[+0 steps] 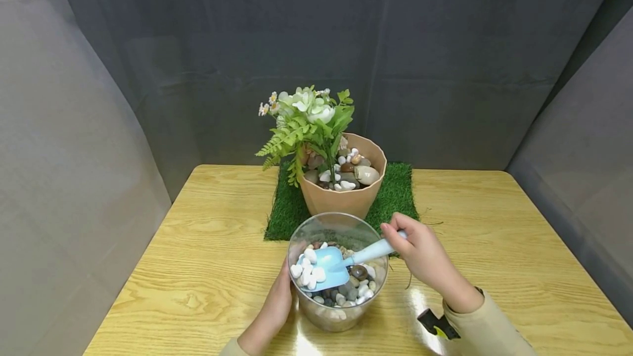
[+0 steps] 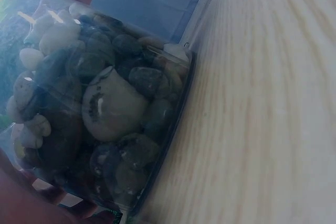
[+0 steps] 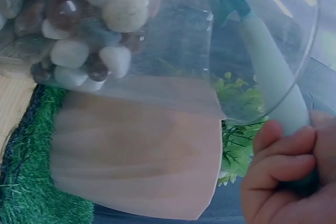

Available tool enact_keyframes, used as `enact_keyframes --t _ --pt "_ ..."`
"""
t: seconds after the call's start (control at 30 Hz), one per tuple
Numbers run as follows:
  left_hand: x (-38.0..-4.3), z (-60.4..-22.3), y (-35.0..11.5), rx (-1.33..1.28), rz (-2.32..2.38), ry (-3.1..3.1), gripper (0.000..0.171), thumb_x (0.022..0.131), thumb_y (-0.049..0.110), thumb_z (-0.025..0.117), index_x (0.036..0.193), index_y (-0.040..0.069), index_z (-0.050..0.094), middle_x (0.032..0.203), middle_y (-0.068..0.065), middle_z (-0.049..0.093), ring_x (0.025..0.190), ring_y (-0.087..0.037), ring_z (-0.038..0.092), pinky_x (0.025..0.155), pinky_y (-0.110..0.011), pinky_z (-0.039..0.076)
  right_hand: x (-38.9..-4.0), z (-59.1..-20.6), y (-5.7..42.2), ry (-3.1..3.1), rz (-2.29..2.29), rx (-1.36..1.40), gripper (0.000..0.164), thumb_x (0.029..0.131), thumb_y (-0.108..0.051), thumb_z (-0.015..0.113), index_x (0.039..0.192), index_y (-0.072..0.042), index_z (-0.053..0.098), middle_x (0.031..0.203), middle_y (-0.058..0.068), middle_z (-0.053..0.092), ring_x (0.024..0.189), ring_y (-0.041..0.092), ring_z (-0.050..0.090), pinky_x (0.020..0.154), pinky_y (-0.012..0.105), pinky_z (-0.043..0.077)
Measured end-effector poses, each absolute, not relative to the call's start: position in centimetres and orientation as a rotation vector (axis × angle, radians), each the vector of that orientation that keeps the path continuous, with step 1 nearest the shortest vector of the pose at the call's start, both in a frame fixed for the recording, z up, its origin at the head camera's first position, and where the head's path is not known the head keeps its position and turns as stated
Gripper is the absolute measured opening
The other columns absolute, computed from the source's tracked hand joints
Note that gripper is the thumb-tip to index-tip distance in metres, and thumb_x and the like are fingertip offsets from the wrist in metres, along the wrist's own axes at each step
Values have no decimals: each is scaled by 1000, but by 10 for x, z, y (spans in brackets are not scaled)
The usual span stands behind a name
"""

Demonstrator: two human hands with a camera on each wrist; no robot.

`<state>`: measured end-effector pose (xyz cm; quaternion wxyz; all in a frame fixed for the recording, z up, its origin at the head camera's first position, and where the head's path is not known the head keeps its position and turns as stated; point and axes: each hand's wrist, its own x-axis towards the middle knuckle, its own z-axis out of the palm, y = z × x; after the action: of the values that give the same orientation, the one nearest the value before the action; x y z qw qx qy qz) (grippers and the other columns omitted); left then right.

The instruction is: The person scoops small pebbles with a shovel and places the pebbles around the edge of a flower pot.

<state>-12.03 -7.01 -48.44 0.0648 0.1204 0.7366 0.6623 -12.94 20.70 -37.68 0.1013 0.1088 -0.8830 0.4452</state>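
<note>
A small blue shovel (image 1: 332, 273) with white pebbles (image 1: 310, 276) on its blade is inside a clear container (image 1: 328, 320). My right hand (image 1: 420, 246) grips the shovel's pale handle (image 1: 376, 250), which slants up over the container's right rim. Curled fingers (image 3: 283, 150) round that handle show in the right wrist view. Against the container's left side rests my left hand (image 1: 277, 295), its fingers (image 2: 50, 203) lying along the wall in the left wrist view; their tips are mostly hidden. Mixed stones (image 2: 115, 103), dark and light, fill the container's lower part.
Behind the container stands a peach-coloured pot (image 1: 341, 199) holding stones and a bunch of white flowers with green leaves (image 1: 311, 120). It sits on a green artificial grass mat (image 1: 401, 196) on the wooden table (image 1: 207, 268). Grey cloth (image 1: 445, 70) hangs around the table.
</note>
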Motion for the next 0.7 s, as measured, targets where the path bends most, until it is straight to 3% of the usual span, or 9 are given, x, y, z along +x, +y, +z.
enact_keyframes --t 0.17,0.53,0.7 --pt "-121 -484 -70 408 2032 2184 59 115 32 5 161 6 31 167 -15 34 157 -35 20 118 -10 14 -128 -370 208 -2674 1349 271 34 106 -22 60 76 -11 50 58 -4 40 48 7 37 46 24 35" --pt "-121 -483 -69 359 2031 2172 61 114 36 5 161 6 31 168 -15 32 157 -34 20 118 -11 16 -125 -368 214 -2671 1284 227 33 106 -23 59 77 -11 51 57 -3 41 49 9 38 47 25 36" --pt "-121 -483 -69 346 2014 2184 62 114 36 4 162 8 31 168 -12 33 156 -18 22 118 -10 14 -125 -370 215 -2645 1295 201 33 106 -22 59 76 -11 52 57 -3 42 49 9 39 48 25 37"
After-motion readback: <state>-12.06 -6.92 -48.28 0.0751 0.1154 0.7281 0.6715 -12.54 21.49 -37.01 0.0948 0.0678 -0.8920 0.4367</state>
